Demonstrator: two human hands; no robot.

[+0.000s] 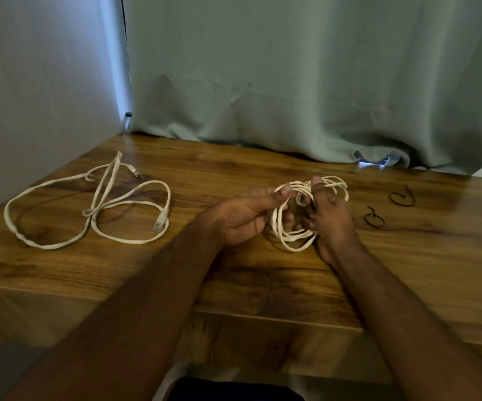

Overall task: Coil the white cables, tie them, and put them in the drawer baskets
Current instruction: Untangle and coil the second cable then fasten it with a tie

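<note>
Both hands, left hand (242,217) and right hand (330,215), grip a part-wound coil of thin white cable (297,235) above the brown wooden table (234,273). A second white flat cable (89,209) sprawls loose at left, two black loop ties (374,219) wait unused at right (no drawer baskets visible), so I judge most work remains.

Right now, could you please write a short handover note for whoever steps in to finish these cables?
Left hand and right hand: both grip the coiled cable just above the table; it is looped but not tied.
Second cable: loose and uncoiled on the table's left side.
Two black ties: lying unused to the right of the hands.
Left to do: tie this coil, coil and tie the other, put both away. No drawer baskets are in view.
</note>
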